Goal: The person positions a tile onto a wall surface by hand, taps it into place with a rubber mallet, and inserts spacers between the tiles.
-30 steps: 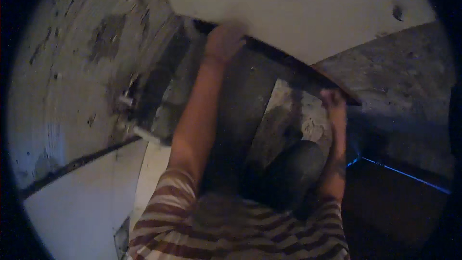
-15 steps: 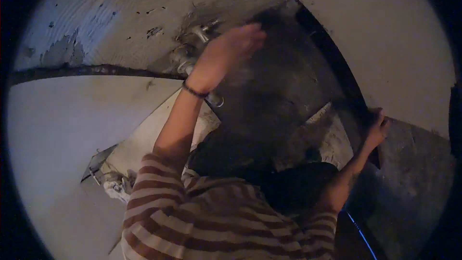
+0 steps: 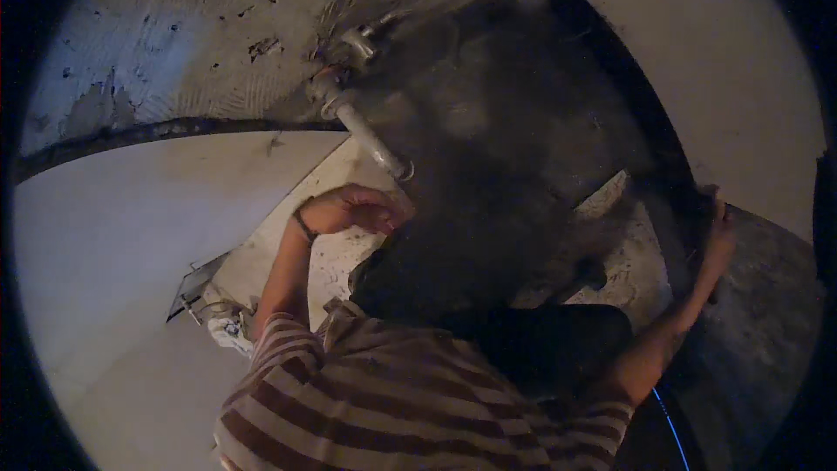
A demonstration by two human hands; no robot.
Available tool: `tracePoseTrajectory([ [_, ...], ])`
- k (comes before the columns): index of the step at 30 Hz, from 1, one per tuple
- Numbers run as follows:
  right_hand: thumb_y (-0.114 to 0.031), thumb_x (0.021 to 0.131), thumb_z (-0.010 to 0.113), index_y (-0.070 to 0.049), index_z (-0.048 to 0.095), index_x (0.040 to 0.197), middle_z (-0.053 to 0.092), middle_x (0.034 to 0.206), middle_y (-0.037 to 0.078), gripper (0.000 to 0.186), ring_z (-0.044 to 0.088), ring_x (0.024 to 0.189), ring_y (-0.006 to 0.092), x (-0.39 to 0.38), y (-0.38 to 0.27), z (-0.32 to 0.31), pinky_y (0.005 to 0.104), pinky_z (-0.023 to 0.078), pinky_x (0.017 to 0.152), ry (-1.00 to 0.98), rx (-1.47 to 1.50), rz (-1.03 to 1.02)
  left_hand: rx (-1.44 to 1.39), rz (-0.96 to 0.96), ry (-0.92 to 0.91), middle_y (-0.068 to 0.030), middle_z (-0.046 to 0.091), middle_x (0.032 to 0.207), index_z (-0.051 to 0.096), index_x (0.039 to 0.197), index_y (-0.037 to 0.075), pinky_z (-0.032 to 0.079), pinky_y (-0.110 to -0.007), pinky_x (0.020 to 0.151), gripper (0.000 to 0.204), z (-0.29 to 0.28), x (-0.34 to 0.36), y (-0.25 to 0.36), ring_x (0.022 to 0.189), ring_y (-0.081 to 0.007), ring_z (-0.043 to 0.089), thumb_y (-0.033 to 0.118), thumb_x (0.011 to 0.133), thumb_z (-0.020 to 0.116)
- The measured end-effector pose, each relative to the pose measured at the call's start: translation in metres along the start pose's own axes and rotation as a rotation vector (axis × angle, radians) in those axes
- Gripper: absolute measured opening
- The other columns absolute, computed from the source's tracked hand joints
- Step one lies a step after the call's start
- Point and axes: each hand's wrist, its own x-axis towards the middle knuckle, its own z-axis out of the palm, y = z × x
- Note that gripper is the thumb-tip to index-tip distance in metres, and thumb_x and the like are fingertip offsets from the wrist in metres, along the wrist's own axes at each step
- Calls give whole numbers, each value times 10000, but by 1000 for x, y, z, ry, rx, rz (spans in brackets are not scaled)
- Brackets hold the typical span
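Note:
My left hand [image 3: 359, 208], with a dark band at the wrist, hangs over a cream, stained board [image 3: 336, 262]. Its fingers are curled inward, and whatever they hold, if anything, is hidden. Just beyond it a grey pipe [image 3: 373, 146] with an open end slants out from the base of the rough wall. A metal valve [image 3: 359, 42] sits on the wall above the pipe. At the far right my right hand [image 3: 720, 220] is closed at the lower corner of a large pale panel [image 3: 697, 61]; its fingertips are dim.
A white panel [image 3: 157, 209] stands at the left. The dark floor [image 3: 488, 209] lies between the boards, with a pale dirty slab [image 3: 623, 240] near my right arm. A thin blue cord [image 3: 671, 427] runs at lower right. Small metal fittings [image 3: 228, 323] lie at lower left.
My left hand has come back from above the pipe and valve toward me, baring both, and its fingers have curled. My right hand stays by the panel's corner, shifted slightly right in view.

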Motion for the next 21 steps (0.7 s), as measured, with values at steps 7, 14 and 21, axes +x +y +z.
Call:
tracePoseTrajectory([
  [7,-325,871,518,-27,611,993,607,787,136,335,580,719,266,-37,-98,36,364,438,687,-424,150,-173,912,-306,811,-159,611,999,599,959,63,462,-427,786,314,-64,98,-164,923,-337,582,318,836,465],
  [14,-405,801,584,-8,606,1011,602,988,204,450,563,943,361,-32,-161,55,390,439,838,-606,137,-316,730,189,1040,-55,623,989,502,1191,77,454,-392,779,472,-152,93,-316,926,-231,585,401,849,478],
  [21,-382,777,629,-5,593,989,605,781,60,434,577,620,210,6,-99,98,316,470,635,-846,502,152,698,-310,784,-121,568,1124,458,1221,43,456,-387,834,454,-37,152,-157,1003,-224,567,372,909,431],
])
